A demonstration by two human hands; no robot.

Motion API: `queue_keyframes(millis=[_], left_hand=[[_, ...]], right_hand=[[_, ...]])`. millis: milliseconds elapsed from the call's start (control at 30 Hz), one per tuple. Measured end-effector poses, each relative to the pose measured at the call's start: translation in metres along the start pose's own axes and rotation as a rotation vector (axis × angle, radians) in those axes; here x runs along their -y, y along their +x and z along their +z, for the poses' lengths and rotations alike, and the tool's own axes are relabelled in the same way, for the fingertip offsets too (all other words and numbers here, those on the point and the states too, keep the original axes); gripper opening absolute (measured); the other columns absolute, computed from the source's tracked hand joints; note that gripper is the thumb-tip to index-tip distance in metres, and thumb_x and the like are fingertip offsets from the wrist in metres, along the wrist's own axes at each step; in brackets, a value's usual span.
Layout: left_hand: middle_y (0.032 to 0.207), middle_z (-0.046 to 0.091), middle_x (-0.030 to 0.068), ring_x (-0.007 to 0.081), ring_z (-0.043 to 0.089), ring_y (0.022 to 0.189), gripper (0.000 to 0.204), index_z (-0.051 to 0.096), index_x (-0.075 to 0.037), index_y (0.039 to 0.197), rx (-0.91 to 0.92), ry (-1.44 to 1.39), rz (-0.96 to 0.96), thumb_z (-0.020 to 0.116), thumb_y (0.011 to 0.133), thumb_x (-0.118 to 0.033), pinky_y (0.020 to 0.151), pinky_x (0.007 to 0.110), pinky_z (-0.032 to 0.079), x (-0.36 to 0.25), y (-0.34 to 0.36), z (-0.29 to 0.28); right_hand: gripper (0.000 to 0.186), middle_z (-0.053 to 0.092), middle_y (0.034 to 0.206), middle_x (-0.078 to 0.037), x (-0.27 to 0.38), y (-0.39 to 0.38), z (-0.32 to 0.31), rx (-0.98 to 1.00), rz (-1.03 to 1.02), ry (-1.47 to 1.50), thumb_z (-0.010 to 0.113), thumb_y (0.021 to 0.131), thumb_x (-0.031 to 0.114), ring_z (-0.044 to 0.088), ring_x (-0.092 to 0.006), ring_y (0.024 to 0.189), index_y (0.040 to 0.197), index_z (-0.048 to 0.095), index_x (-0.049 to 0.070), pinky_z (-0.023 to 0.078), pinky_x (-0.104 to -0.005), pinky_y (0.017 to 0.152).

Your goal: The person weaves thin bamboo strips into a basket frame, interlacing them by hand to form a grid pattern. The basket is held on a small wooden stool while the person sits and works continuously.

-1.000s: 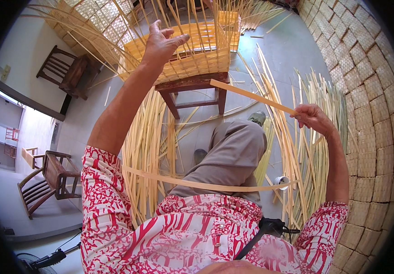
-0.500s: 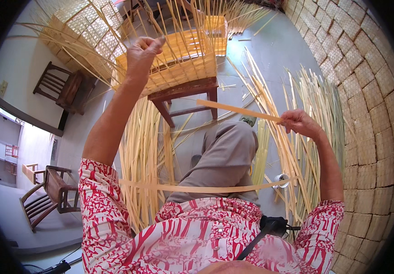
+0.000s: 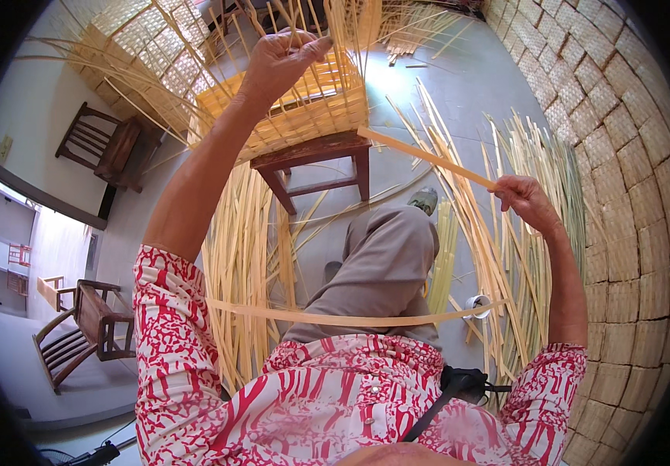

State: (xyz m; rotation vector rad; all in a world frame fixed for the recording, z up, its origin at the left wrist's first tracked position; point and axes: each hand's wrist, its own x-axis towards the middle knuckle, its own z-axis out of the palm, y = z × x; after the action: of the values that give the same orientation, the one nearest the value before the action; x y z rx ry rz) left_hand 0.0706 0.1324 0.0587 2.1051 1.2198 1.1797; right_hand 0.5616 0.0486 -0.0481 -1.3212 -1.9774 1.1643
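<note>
A half-woven bamboo basket [image 3: 304, 124] with tall upright strips rests on a dark wooden stool [image 3: 311, 147] in front of me. My left hand [image 3: 282, 64] is among the uprights above the basket's near wall, its fingers closed in a pinch; what they hold, if anything, I cannot make out. Out to the right, my right hand [image 3: 527, 200] grips one end of a flat bamboo strip [image 3: 428, 158]. The strip's free end points left and slants up to near the stool's right corner. Another flat strip [image 3: 350, 320] lies across my lap.
Long bamboo strips [image 3: 238, 272] lie on the floor left of my legs, and more bundles [image 3: 541, 186] lie to the right. A white cup-like container [image 3: 476, 305] is beside my right thigh. Stacked woven pieces [image 3: 622, 194] line the right side. Wooden chairs [image 3: 102, 330] stand at left.
My left hand has moved right and farther away along the uprights. My right hand has shifted slightly right, and the strip's free end has swung up and right, toward the stool.
</note>
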Motion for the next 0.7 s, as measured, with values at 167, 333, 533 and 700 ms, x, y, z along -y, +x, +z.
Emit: queue_keyframes(millis=[167,333,533,700], left_hand=[[0.121,0.068,0.0136,0.0183,0.070,0.100,0.041,0.057,-0.002,0.137,0.196,-0.128,-0.064,0.063,0.101,-0.019,0.083,0.034,0.060,-0.010,0.022,0.015],[0.152,0.036,0.0332,0.0286,0.071,0.100,0.099,0.003,-0.001,0.159,0.239,-0.062,-0.309,0.071,0.094,-0.033,0.081,0.041,0.061,-0.016,0.054,0.035],[0.117,0.069,0.0190,0.0237,0.070,0.087,0.047,0.065,-0.007,0.126,0.406,0.014,-0.169,0.068,0.095,-0.042,0.074,0.039,0.058,-0.005,0.057,0.047],[0.096,0.072,0.0137,0.0283,0.070,0.090,0.031,0.072,-0.005,0.110,0.237,0.433,-0.029,0.059,0.101,-0.032,0.080,0.044,0.054,-0.021,0.037,0.053]], right_hand=[[0.013,0.065,0.078,0.002,-0.001,0.005,-0.007,-0.012,0.035,0.011,0.062,0.099,0.007,0.057,-0.0060,0.066,0.101,0.073,0.001,0.050,-0.0247,0.064],[0.015,0.065,0.077,0.002,-0.001,-0.003,-0.002,-0.004,0.023,0.031,0.065,0.100,0.016,0.058,-0.0061,0.065,0.100,0.073,0.003,0.049,-0.0232,0.060],[0.014,0.060,0.073,0.002,0.018,-0.005,0.004,-0.007,0.026,0.063,0.065,0.099,0.013,0.056,-0.0058,0.064,0.099,0.073,0.002,0.046,-0.0240,0.058],[0.013,0.060,0.072,0.002,0.003,-0.009,-0.002,-0.110,-0.040,0.042,0.060,0.100,0.007,0.056,-0.0063,0.064,0.104,0.072,0.002,0.045,-0.0242,0.058]])
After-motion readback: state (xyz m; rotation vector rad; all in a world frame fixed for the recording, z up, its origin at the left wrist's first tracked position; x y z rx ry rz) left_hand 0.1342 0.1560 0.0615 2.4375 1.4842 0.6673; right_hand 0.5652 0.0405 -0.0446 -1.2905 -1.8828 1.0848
